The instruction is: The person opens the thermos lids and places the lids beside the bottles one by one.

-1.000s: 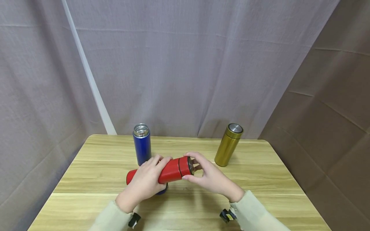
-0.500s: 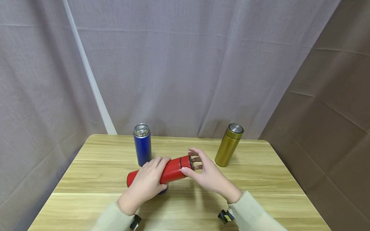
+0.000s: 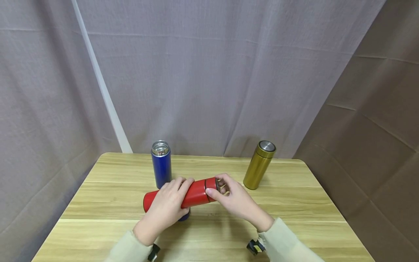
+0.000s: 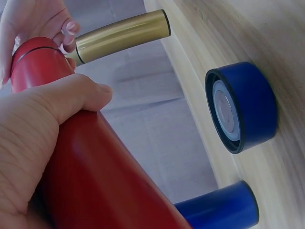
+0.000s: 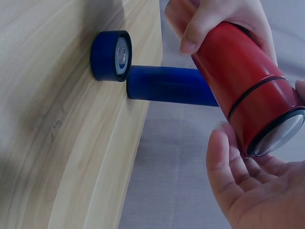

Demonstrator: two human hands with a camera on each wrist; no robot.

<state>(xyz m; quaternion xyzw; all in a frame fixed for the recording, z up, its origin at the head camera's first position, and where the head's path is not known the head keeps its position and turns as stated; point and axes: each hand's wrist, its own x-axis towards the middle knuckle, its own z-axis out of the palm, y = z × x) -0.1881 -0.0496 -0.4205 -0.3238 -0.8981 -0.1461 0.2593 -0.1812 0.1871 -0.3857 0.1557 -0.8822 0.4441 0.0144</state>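
Note:
My left hand [image 3: 167, 207] grips the body of a red thermos bottle [image 3: 195, 193], which is tilted above the table with its lid end to the right. The thumb and curled fingers of my right hand [image 3: 237, 198] are at the bottle's red lid [image 5: 259, 117]. A dark ring marks the seam between lid and body, and a silver disc caps the lid's end. Beneath the bottle, a blue lid [image 4: 252, 107] rests on the table with its inside facing up. The head view shows only a sliver of it.
An uncapped blue thermos bottle [image 3: 161, 165] stands upright at the back left of the wooden table [image 3: 121, 193]. Farther right stands a gold thermos bottle [image 3: 258, 165] with its lid on. Grey curtains [image 3: 196, 91] hang behind the table.
The fingers of my right hand spread away from the lid half a second ago and have now closed in around it. My left hand and the red bottle have barely moved.

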